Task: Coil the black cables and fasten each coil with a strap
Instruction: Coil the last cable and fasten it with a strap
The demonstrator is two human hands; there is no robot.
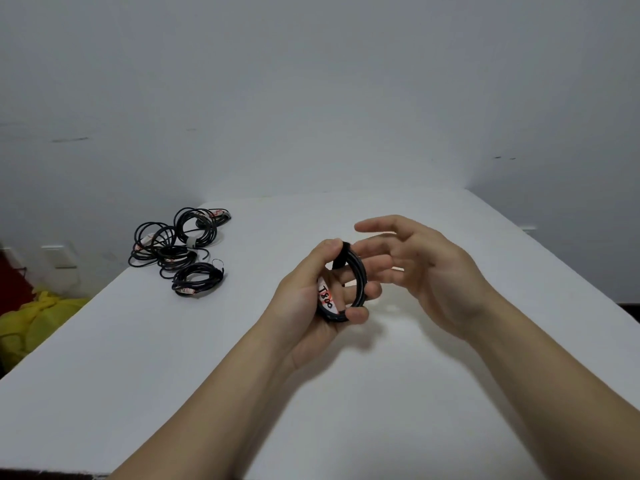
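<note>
we hold a small coil (362, 278) of black cable upright in our left hand (308, 306), above the white table (207, 375) and clear of it, near the middle of the view. the left fingers curl through and under the loop, and the thumb presses on its top, where a wider black strap (341, 256) wraps the turns. a white label (325, 295) with red and black handwriting sits on the near side of the coil, against the palm. our right hand (426, 268) hovers just beside the coil, palm toward it, fingers spread and relaxed, holding nothing; whether a fingertip touches the loop we cannot tell. we judge the step in hand to be the fastening of this coil: the winding looks done and the strap seems to be round the bundle, though whether its end is closed under the thumb is hidden. the next move, as we read it, calls for the right hand to pinch the strap's loose end flat while the left thumb holds the turns together, so that they do not spring apart. at the far left of the table lies a heap of black cables (180, 247), well apart from our hands, some in loose loops with pale tags; any not yet strapped will want the same treatment.
</note>
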